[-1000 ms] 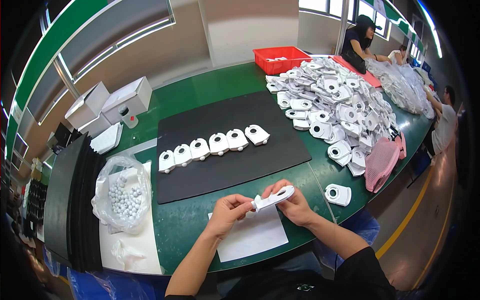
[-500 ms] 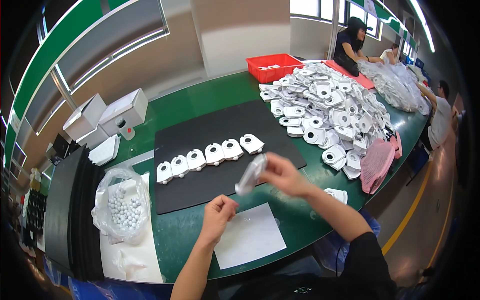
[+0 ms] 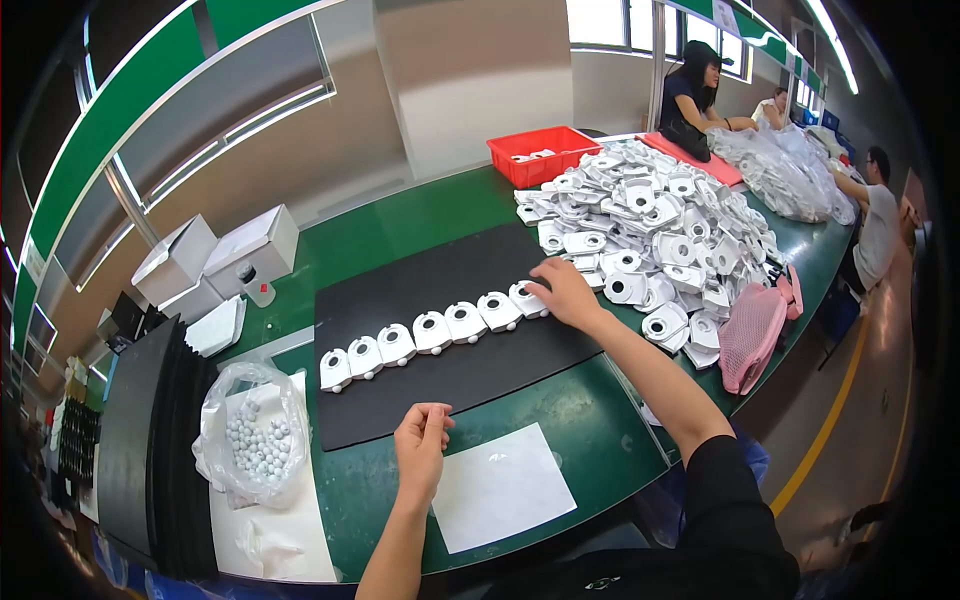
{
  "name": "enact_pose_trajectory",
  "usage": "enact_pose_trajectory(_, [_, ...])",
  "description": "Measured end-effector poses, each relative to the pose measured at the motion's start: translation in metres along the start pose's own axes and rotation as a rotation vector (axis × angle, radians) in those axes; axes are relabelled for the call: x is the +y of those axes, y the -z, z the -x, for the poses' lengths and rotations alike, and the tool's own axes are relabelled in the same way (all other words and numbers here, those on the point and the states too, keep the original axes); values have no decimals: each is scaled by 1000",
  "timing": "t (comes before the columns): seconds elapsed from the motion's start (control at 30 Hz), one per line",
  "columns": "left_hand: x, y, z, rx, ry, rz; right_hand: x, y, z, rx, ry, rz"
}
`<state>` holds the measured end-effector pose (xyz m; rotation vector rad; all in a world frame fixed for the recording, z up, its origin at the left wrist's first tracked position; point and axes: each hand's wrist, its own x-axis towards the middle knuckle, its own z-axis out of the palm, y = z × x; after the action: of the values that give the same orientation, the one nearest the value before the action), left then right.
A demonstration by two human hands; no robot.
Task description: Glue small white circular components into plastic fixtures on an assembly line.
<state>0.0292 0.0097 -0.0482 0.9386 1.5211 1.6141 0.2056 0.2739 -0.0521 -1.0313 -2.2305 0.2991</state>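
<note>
Well left of the black mat [image 3: 400, 290], see a stack of black sheets [image 3: 145, 440], and, off the mat's far left, white cardboard boxes [image 3: 255, 245]. Just left of the mat, find an open clear plastic bag [image 3: 207, 440] with small white balls [image 3: 260, 440] inside; near the mat's far left corner, a dark-capped bottle [image 3: 260, 292]. On the mat, count seven white plastic housings [image 3: 432, 334] with round holes, in one slanting row, small white balls at the near edges of most. Off the mat's near edge, see the left hand [image 3: 420, 445], fingers curled narrow, thumb close to forefinger, and beside it a white paper sheet [image 3: 505, 495]. Beyond the mat's far edge, see a red plastic bin [image 3: 540, 155]. Over the mat's right part, find the right hand [image 3: 567, 292] at the row's right-end housing [image 3: 523, 301], fingertips bent close to its edge; cannot tell whether gripping or merely touching. Right of the mat, see a large heap of similar white housings [image 3: 660, 220]; farther right, a pink mesh article [image 3: 755, 335].
</note>
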Motion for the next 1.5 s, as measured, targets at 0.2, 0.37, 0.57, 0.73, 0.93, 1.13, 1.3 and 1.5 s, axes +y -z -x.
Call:
enact_pose_trajectory(0.2, [0, -5, 1, -49, -5, -7, -14, -24, 24, -46, 393, 78])
enact_pose_trajectory(0.37, [-5, -3, 1, -60, 3, -1, -23, -33, 27, 42, 299, 134])
enact_pose_trajectory(0.57, [-1, -8, 2, -76, 31, 18, 17, 31, 21, 24, 65, 2])
enact_pose_trajectory(0.73, [3, -4, 2, -53, 31, 40, 17, 122, 69, -504, -114, 257])
enact_pose_trajectory(0.93, [10, -5, 7, -45, -21, -42, -8, 168, 163, -614, -170, 375])
enact_pose_trajectory(1.13, [43, 34, 0, 220, -311, -85, -35, 177, 181, -480, -175, 296])
enact_pose_trajectory(1.3, [48, 130, -16, 506, -457, -501, -39, 164, 175, -178, -103, 17])
enact_pose_trajectory(1.5, [23, 260, -18, 536, -287, -1275, -29, 84, 181, 62, -318, -647])
